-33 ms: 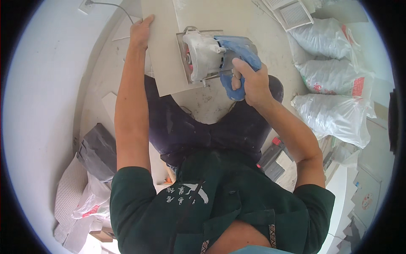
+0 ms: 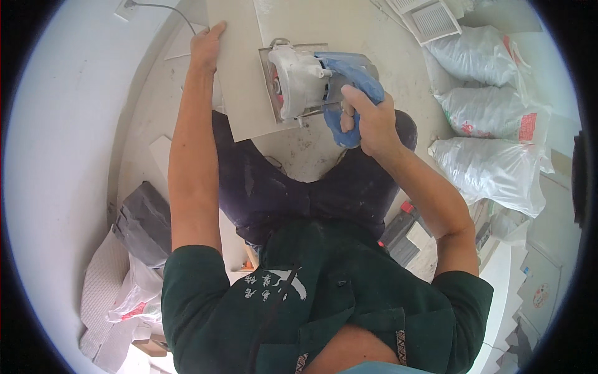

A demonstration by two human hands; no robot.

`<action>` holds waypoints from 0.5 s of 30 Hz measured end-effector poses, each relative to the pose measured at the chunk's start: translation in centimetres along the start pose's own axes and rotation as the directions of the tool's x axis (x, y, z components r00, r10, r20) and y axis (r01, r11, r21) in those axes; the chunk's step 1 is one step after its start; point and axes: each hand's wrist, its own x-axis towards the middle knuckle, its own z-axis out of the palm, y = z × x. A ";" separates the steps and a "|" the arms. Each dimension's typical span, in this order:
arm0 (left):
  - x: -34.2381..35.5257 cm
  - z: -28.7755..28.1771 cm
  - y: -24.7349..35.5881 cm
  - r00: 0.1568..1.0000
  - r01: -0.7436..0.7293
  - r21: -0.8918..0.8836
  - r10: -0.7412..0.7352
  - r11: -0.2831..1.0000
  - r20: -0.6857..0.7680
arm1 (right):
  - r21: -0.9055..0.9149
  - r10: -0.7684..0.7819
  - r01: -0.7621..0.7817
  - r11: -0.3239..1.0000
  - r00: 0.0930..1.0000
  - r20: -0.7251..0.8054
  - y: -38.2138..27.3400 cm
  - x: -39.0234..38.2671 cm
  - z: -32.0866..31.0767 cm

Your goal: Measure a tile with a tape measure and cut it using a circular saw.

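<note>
A circular saw (image 2: 302, 81) with a dusty white guard, a metal base plate and a blue handle rests on a flat beige panel (image 2: 240, 81). My right hand (image 2: 377, 121) is wrapped round the saw's blue rear handle, its thumb over the top. On the panel's left edge, toward the far end, sits my left hand (image 2: 206, 50). Its thumb lies at the edge and the other fingers are mostly hidden. The panel's near corner reaches over my left thigh. The saw's blade edge is hidden by the guard and base plate.
Several stuffed white plastic sacks (image 2: 486, 115) line the right side, below a white louvred grille (image 2: 433, 23). A cable (image 2: 165, 7) runs from a wall socket at far left. Dark folded material (image 2: 144, 215) lies beside my left arm. A grey and red case (image 2: 402, 230) stands behind my right leg.
</note>
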 end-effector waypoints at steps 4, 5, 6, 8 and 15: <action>0.3 -0.1 0.0 1.000 -0.009 -0.009 0.009 1.000 0.004 | 0.012 0.002 -0.002 1.000 1.000 -0.007 -0.3 -0.1 0.2; 0.3 0.0 -0.1 1.000 -0.006 -0.007 0.006 1.000 0.008 | 0.012 -0.003 0.003 1.000 1.000 -0.007 -0.3 -0.1 0.2; 0.3 0.0 -0.1 1.000 -0.008 -0.018 0.008 1.000 0.004 | 0.012 -0.008 0.008 1.000 1.000 -0.007 -0.2 -0.1 0.1; 0.4 0.0 -0.1 1.000 -0.008 -0.027 0.008 1.000 0.005 | -0.002 -0.007 0.007 1.000 1.000 -0.001 0.0 -0.1 -0.2; 0.4 -0.2 -0.4 1.000 0.005 -0.023 -0.005 1.000 -0.003 | -0.009 -0.016 0.016 1.000 1.000 0.012 0.2 -0.3 -0.2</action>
